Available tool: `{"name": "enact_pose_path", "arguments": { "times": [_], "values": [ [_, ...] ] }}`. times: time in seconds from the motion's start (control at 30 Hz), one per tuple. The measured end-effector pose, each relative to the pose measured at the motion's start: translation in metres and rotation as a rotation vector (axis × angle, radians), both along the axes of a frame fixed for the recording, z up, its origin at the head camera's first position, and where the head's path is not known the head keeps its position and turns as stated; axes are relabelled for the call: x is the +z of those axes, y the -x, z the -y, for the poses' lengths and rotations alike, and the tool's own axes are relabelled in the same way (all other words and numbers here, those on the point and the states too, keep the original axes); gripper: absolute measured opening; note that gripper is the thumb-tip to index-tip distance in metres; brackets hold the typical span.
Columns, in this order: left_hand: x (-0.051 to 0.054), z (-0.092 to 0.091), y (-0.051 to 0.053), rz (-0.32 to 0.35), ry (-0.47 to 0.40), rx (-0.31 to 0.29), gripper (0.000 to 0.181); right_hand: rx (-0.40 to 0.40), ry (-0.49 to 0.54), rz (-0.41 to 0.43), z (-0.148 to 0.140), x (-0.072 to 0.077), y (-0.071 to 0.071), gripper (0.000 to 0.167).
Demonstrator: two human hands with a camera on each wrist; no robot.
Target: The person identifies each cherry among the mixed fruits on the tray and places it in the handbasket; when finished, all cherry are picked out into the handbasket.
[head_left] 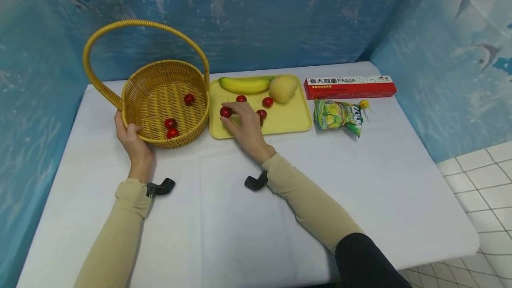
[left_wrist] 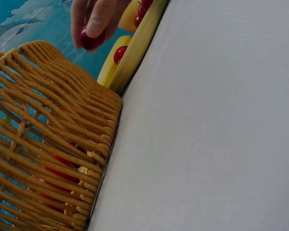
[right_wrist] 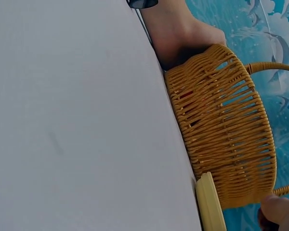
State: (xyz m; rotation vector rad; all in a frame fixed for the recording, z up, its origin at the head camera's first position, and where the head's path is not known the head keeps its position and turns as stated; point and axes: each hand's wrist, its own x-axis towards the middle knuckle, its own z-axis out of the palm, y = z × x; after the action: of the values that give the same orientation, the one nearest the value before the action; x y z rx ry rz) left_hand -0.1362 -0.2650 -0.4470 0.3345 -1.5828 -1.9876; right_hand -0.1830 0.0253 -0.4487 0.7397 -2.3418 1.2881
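A yellow wicker basket (head_left: 160, 74) with a tall arched handle holds 3 red cherries (head_left: 189, 99). At its left side my left hand (head_left: 138, 148) grips the basket, thumb at the rim; the right wrist view shows that hand (right_wrist: 180, 33) against the woven wall. My right hand (head_left: 250, 132) pinches a dark red cherry (head_left: 226, 112) between thumb and fingers over the left part of a yellow tray (head_left: 288, 121). In the left wrist view the pinched cherry (left_wrist: 91, 39) is off the tray. Several cherries (head_left: 267, 102) lie on the tray, one partly hidden by my right hand.
A banana (head_left: 245, 85) and a pale yellow round fruit (head_left: 283, 88) lie at the tray's back. Right of the tray are a red pasta box (head_left: 350, 87) and a green snack bag (head_left: 338, 116). The tray stands close against the basket on the white table (head_left: 224, 217).
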Motion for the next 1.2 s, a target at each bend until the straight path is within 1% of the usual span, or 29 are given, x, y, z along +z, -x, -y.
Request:
{"name": "enact_pose_path", "arguments": {
  "times": [0.17,0.3,0.4,0.5,0.6,0.7,0.83,0.93,1.07,1.2],
  "values": [
    [0.0,0.0,0.001,-0.018,-0.004,0.006,0.076,0.032,0.082,-0.07,0.001,0.003,0.0,0.048],
    [-0.002,-0.002,0.001,-0.033,-0.018,0.014,0.076,0.06,0.115,-0.108,0.003,0.008,0.0,0.043],
    [-0.002,-0.002,0.002,-0.039,-0.02,0.018,0.076,0.091,0.142,-0.154,0.006,0.016,-0.002,0.04],
    [-0.002,-0.001,0.002,-0.04,-0.012,0.017,0.076,0.128,0.165,-0.203,0.012,0.026,-0.006,0.041],
    [-0.001,0.0,0.003,-0.033,-0.014,0.013,0.076,0.164,0.163,-0.227,0.018,0.034,-0.01,0.043],
    [-0.002,0.001,0.003,-0.028,-0.014,0.004,0.075,0.196,0.127,-0.23,0.023,0.035,-0.014,0.043],
    [-0.002,0.001,0.004,-0.026,0.001,0.002,0.075,0.235,0.068,-0.219,0.027,0.03,-0.017,0.041],
    [-0.002,0.001,0.003,-0.024,0.005,0.001,0.075,0.248,0.055,-0.198,0.027,0.027,-0.018,0.044],
    [-0.001,0.0,0.004,-0.028,0.0,-0.003,0.075,0.227,0.073,-0.177,0.026,0.024,-0.018,0.048],
    [-0.002,0.001,0.004,-0.03,0.0,-0.003,0.074,0.155,0.086,-0.158,0.023,0.021,-0.014,0.045]
  ]
}}
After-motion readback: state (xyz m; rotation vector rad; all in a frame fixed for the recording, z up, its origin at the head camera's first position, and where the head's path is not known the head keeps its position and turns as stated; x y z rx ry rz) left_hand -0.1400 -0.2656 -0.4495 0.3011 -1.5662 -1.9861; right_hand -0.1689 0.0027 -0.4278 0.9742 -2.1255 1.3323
